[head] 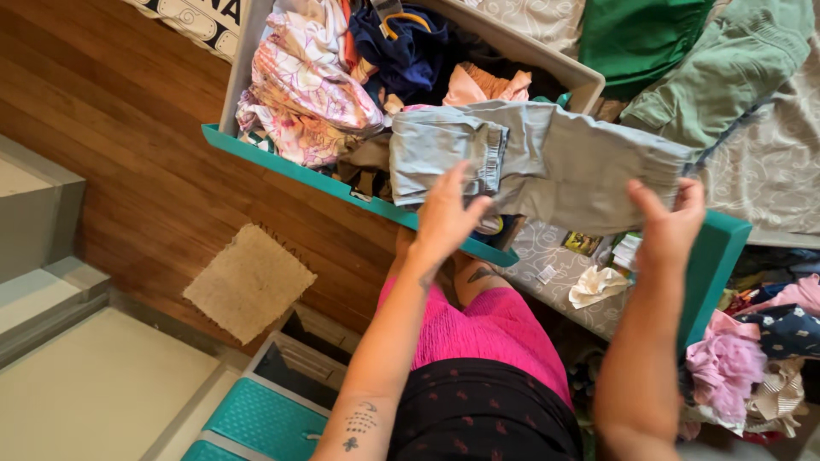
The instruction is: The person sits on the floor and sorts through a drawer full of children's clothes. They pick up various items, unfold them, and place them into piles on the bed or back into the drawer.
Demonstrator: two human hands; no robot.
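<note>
A folded pair of pale grey-blue shorts [547, 158] is stretched between my hands above a teal-rimmed drawer [282, 162]. My left hand [444, 213] grips the shorts' lower left edge, fingers spread upward over the fabric. My right hand [670, 226] pinches the right end near the waistband. The drawer below is stuffed with clothes: a pink-and-white patterned garment [299, 85], a dark blue item [401, 51] and a peach piece [487, 84].
Green garments [683, 60] lie on a patterned bedspread [769, 171] at upper right. A second teal drawer [713, 265] holds pink and floral clothes [752, 350]. A beige mat [248, 282] lies on the wooden floor. Teal drawer fronts [265, 418] stand below.
</note>
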